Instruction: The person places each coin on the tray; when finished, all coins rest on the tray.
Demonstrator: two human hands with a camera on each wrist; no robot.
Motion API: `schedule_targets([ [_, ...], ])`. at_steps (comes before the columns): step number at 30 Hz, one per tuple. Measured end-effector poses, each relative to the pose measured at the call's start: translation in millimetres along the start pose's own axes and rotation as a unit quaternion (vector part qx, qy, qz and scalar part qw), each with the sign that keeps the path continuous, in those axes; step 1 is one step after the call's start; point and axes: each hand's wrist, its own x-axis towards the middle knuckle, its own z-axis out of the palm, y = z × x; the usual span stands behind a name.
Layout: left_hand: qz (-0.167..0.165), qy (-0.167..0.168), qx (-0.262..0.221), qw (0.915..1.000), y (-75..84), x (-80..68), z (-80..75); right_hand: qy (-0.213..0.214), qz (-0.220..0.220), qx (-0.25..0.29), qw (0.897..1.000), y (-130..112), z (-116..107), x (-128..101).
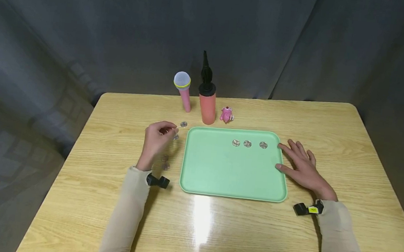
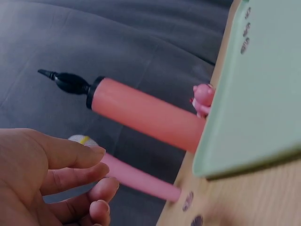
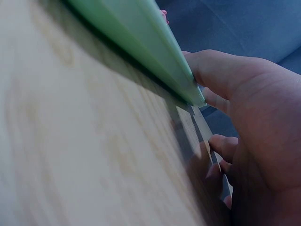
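Observation:
My left hand (image 1: 157,140) is raised over the table left of the tray, thumb and fingertips pinched together. A thin edge, seemingly a coin, shows at the fingertips, mostly hidden in the left wrist view. Close by on the table lie a silver coin (image 1: 183,124) and another coin (image 1: 176,137); two more lie nearer the wrist. My right hand (image 1: 302,169) rests at the right rim of the green tray (image 1: 233,178), fingers spread, thumb and a finger touching the rim. Inside the tray, three coins lie in a row near the back, the middle coin (image 1: 247,144) among them.
Behind the tray stand a pink toy microphone (image 1: 185,99), a coral hand pump (image 1: 208,108) with a black nozzle, and a small pink figurine (image 1: 227,114). A dark curtain (image 1: 255,41) hangs beyond the wooden table (image 1: 249,237).

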Motion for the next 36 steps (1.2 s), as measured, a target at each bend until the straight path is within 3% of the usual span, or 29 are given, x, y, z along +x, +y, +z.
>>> schedule_targets([
  [15, -0.036, -0.017, 0.02, 0.999, -34.4, -22.0, -21.5, -0.001, -0.006, 0.002, 1.0, 1, -2, 1],
  [31, -0.091, -0.069, 0.052, 0.9921, -57.1, -41.3, -26.2, 0.002, -0.003, -0.002, 1.0, 2, 0, 1],
  [36, -0.082, -0.079, 0.07, 0.991, -62.1, -44.6, -24.6, 0.001, -0.006, 0.0, 1.0, 2, 0, 1],
])
